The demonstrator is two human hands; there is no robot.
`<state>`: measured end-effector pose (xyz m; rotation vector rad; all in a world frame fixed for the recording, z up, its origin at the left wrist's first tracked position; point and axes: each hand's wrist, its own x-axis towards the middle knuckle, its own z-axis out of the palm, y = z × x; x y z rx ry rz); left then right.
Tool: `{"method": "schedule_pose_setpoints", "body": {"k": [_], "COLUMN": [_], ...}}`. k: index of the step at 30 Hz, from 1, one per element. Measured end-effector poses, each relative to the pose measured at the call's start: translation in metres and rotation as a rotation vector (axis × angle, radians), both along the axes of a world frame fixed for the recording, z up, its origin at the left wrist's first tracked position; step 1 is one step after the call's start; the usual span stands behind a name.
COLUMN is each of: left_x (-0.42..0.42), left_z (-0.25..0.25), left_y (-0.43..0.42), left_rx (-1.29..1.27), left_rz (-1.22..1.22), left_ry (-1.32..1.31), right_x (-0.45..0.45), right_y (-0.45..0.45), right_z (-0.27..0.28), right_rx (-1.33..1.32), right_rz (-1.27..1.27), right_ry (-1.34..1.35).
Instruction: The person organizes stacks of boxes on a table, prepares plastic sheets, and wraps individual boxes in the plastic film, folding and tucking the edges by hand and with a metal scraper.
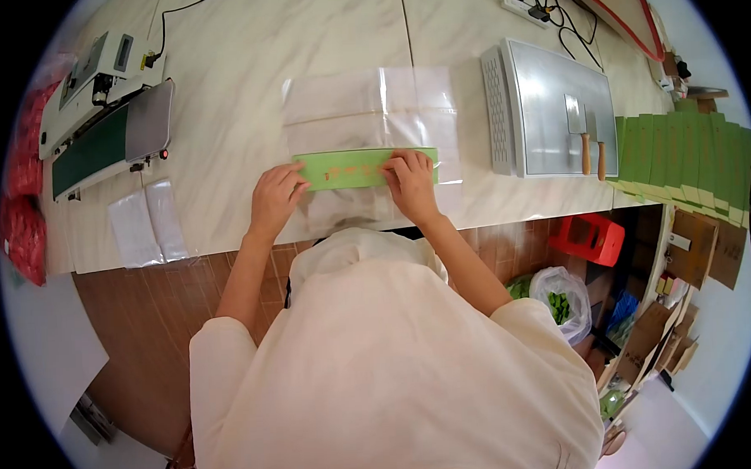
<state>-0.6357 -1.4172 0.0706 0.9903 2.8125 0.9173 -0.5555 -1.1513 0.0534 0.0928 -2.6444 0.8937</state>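
A long, flat green box [353,176] with orange lettering lies crosswise in front of me, over a clear plastic sheet [329,95] on the table. My left hand [277,201] grips its left end, the fingers bent over the edge. Toward the right end, my right hand [411,186] has its fingers curled down onto the box's face and holds it there. The sheet shows beyond the box and also a little on the near side. Both thumbs are partly hidden.
On the left stands a sealing machine with a green belt [92,157], and folded clear bags [148,224] lie near the edge. To the right are a metal hot plate [557,104] with two wooden-handled scrapers [586,153] and a row of green boxes [679,154]. A red stool [589,237] sits below.
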Motion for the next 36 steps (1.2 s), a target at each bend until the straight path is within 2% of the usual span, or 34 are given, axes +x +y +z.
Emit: {"method": "schedule_pose_setpoints", "body": {"k": [13, 16, 21, 26, 28, 36], "left_x": [0.002, 0.002, 0.001, -0.002, -0.003, -0.006], "left_z": [-0.007, -0.006, -0.006, -0.005, -0.005, -0.006], "left_y": [-0.003, -0.003, -0.003, -0.004, -0.005, -0.003], "left_rx": [0.041, 0.049, 0.057, 0.061, 0.073, 0.115], "left_rz": [0.006, 0.004, 0.014, -0.015, -0.023, -0.012], "left_ry": [0.135, 0.140, 0.117, 0.135, 0.132, 0.098], "right_x": [0.002, 0.004, 0.014, 0.011, 0.012, 0.007], "right_y": [0.009, 0.023, 0.063, 0.074, 0.075, 0.081], "right_z": [0.004, 0.016, 0.023, 0.032, 0.029, 0.024], "right_rx": [0.055, 0.020, 0.157, 0.146, 0.023, -0.124], "right_rz": [0.123, 0.174, 0.234, 0.258, 0.255, 0.187], "right_ry": [-0.014, -0.056, -0.124, -0.102, -0.162, -0.197]}}
